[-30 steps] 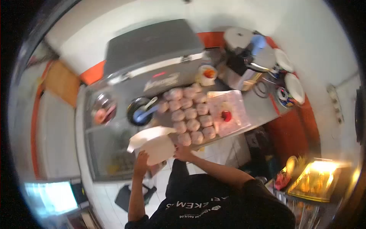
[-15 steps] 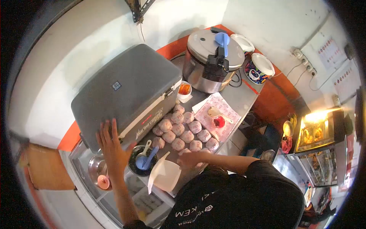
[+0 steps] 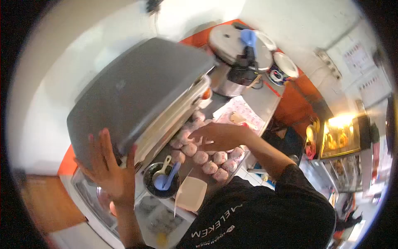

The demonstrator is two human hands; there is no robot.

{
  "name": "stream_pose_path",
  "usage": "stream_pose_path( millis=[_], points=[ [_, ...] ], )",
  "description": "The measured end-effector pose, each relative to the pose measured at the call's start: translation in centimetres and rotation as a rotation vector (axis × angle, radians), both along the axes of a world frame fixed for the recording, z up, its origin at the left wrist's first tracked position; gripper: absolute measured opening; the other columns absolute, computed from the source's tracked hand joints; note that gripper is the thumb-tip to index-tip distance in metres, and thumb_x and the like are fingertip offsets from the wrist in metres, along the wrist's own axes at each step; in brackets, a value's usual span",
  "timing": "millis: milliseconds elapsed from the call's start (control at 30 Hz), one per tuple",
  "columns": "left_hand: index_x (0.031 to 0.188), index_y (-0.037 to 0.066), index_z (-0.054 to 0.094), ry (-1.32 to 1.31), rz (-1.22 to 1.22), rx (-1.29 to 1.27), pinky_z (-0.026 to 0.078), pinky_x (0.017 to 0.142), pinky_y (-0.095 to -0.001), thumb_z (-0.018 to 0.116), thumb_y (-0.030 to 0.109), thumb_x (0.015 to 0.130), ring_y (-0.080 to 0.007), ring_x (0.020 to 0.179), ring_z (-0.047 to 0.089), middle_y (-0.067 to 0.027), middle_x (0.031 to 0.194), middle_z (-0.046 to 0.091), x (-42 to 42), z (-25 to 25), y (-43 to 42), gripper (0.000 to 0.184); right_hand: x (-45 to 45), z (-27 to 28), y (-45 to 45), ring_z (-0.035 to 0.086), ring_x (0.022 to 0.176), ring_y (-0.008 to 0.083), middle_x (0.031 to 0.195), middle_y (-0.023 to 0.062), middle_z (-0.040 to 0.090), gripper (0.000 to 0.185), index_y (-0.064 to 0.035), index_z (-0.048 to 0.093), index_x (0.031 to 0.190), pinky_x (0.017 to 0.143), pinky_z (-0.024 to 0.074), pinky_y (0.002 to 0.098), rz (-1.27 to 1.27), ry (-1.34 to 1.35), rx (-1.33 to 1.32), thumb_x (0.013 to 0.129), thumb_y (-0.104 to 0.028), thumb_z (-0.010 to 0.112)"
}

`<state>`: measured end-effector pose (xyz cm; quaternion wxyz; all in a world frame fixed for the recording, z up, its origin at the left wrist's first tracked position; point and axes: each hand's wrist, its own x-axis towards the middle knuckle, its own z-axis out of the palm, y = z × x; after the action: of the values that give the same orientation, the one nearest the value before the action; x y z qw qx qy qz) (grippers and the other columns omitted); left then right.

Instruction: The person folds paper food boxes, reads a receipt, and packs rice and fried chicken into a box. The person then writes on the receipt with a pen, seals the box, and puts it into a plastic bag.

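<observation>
One grey tabletop carries one large grey cooler along its back edge, the lid seemingly raised, a pale rim showing beneath. One big lidded cooker stands towards the far end, with two white-lidded tubs beyond it and a little bare surface beside it. The left hand is spread against the cooler's near end; the right hand, blurred, reaches fingers-out above the wrapped bundles, at least ten counted, crowding the front edge. One dark bowl holding two spoons and one pale container sit near the close corner, little room between them.
</observation>
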<state>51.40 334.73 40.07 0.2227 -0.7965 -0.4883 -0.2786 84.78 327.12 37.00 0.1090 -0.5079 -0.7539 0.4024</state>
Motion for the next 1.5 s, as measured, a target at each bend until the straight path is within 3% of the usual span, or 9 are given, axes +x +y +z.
stream_pose_path(
  millis=[167, 333, 533, 733, 867, 967, 1167, 1267, 1500],
  points=[
    [0.117, 0.012, 0.072, -0.040, -0.066, 0.236, 0.056, 0.087, -0.0439, 0.079, 0.039, 0.086, -0.0318, 0.090, 0.071, -0.0101, 0.104, 0.074, -0.3, 9.4, 6.3, 0.042, -3.5, 5.1, 9.0, 0.070, 0.094, 0.0201, 0.106, 0.0110, 0.071, 0.033, -0.0050, 0.062, 0.130, 0.083, 0.0574, 0.0354, 0.058, 0.166, 0.100, 0.098, -0.012, 0.064],
    [0.115, 0.012, 0.074, -0.029, 0.059, 0.150, 0.056, 0.080, -0.0423, 0.078, 0.045, 0.086, -0.0331, 0.089, 0.071, -0.0117, 0.103, 0.074, -1.4, 14.0, 11.7, 0.044, -6.5, 1.2, 21.9, 0.070, 0.094, 0.0232, 0.099, 0.0117, 0.073, 0.037, -0.0008, 0.062, 0.129, 0.087, 0.0557, 0.0353, 0.040, -0.015, 0.252, 0.095, -0.014, 0.067],
    [0.103, 0.003, 0.076, -0.028, 0.128, 0.021, 0.055, 0.082, -0.0449, 0.062, 0.054, 0.098, -0.0340, 0.086, 0.070, -0.0209, 0.084, 0.070, -1.4, 16.9, 12.6, 0.053, -7.9, -11.9, 31.6, 0.063, 0.119, 0.0337, 0.132, 0.0190, 0.063, 0.049, -0.0030, 0.062, 0.133, 0.101, 0.0513, 0.0444, 0.483, -0.248, 0.304, 0.088, -0.020, 0.073],
    [0.097, 0.000, 0.075, -0.093, 0.040, 0.233, 0.054, 0.076, -0.0449, 0.062, 0.055, 0.098, -0.0337, 0.079, 0.068, -0.0186, 0.078, 0.068, -0.9, 14.5, 12.2, 0.056, -17.9, -13.1, 31.3, 0.054, 0.129, 0.0354, 0.133, 0.0191, 0.058, 0.075, -0.0049, 0.052, 0.142, 0.105, 0.0476, 0.0467, 0.630, -0.721, -0.086, 0.077, -0.025, 0.082],
    [0.096, -0.001, 0.074, -0.047, 0.089, -0.086, 0.053, 0.075, -0.0451, 0.061, 0.055, 0.098, -0.0343, 0.077, 0.067, -0.0187, 0.077, 0.067, -2.1, 17.5, 11.3, 0.058, -17.2, -13.4, 31.0, 0.052, 0.127, 0.0392, 0.128, 0.0202, 0.056, 0.083, -0.0020, 0.051, 0.139, 0.105, 0.0470, 0.0472, 0.700, -0.732, 0.225, 0.069, -0.028, 0.088],
    [0.095, -0.002, 0.074, -0.049, -0.057, 0.004, 0.052, 0.074, -0.0455, 0.061, 0.055, 0.099, -0.0330, 0.075, 0.067, -0.0183, 0.077, 0.066, -2.6, 15.6, 11.7, 0.058, -14.1, -14.0, 31.1, 0.053, 0.125, 0.0385, 0.129, 0.0213, 0.054, 0.082, -0.0004, 0.053, 0.136, 0.107, 0.0461, 0.0458, 0.524, -0.318, 0.363, 0.067, -0.026, 0.091],
    [0.109, 0.006, 0.075, -0.259, -0.364, 0.140, 0.055, 0.094, -0.0436, 0.071, 0.044, 0.094, -0.0340, 0.097, 0.071, -0.0179, 0.102, 0.070, -2.8, 8.5, 10.6, 0.042, -6.1, 5.0, 15.3, 0.055, 0.127, 0.0244, 0.138, 0.0132, 0.056, 0.091, -0.0032, 0.051, 0.142, 0.109, 0.0440, 0.0370, -0.022, 0.082, 0.109, 0.065, -0.022, 0.095],
    [0.118, 0.014, 0.073, -0.276, -0.247, 0.055, 0.054, 0.091, -0.0435, 0.082, 0.042, 0.082, -0.0298, 0.099, 0.071, -0.0090, 0.109, 0.074, -1.9, 4.0, 6.0, 0.046, -0.5, 1.1, 5.0, 0.064, 0.115, 0.0269, 0.126, 0.0146, 0.065, 0.092, -0.0044, 0.057, 0.133, 0.100, 0.0505, 0.0414, 0.204, 0.646, -0.487, 0.054, -0.028, 0.098],
    [0.128, 0.014, 0.066, -0.293, -0.054, -0.117, 0.043, 0.110, -0.0488, 0.084, 0.033, 0.082, -0.0301, 0.131, 0.056, -0.0076, 0.130, 0.065, -2.7, -7.9, -5.3, 0.053, -3.6, -15.0, -7.8, 0.065, 0.112, 0.0363, 0.120, 0.0218, 0.067, 0.082, -0.0027, 0.053, 0.137, 0.098, 0.0505, 0.0435, 0.239, 0.019, -0.591, 0.073, -0.044, 0.084]
  ],
)
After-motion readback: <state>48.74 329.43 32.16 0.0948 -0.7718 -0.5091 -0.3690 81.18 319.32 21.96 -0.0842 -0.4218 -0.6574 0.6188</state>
